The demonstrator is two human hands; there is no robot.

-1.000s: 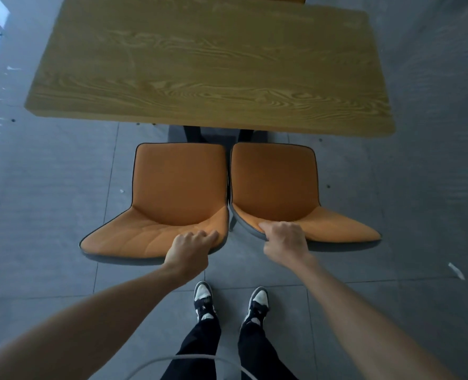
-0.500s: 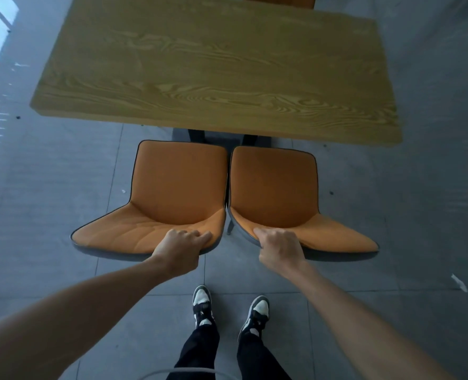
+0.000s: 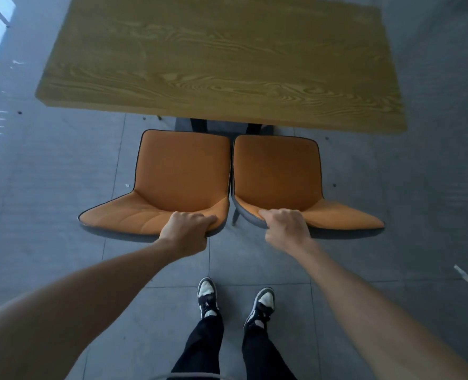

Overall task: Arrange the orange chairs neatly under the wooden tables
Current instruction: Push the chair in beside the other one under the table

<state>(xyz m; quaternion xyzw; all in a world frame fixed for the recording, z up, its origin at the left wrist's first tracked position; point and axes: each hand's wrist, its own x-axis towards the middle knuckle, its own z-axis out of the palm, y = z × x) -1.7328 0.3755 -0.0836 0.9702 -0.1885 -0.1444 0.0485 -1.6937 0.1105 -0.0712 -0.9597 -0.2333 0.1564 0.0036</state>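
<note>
The desk [image 3: 221,58] is yellow-brown wood with dark wavy lines running across its top. The left chair [image 3: 178,176] at 9 o'clock and the right chair [image 3: 279,171] at 3 o'clock are both orange. Each has a thin dark line around its edge and a grey underside. The left chair shows faint stitched stripes on its back. The floor [image 3: 49,204] is grey tiles with thin pale lines between them. The shoes [image 3: 208,296] at 6 o'clock are black and white. The trousers [image 3: 205,344] are black.
</note>
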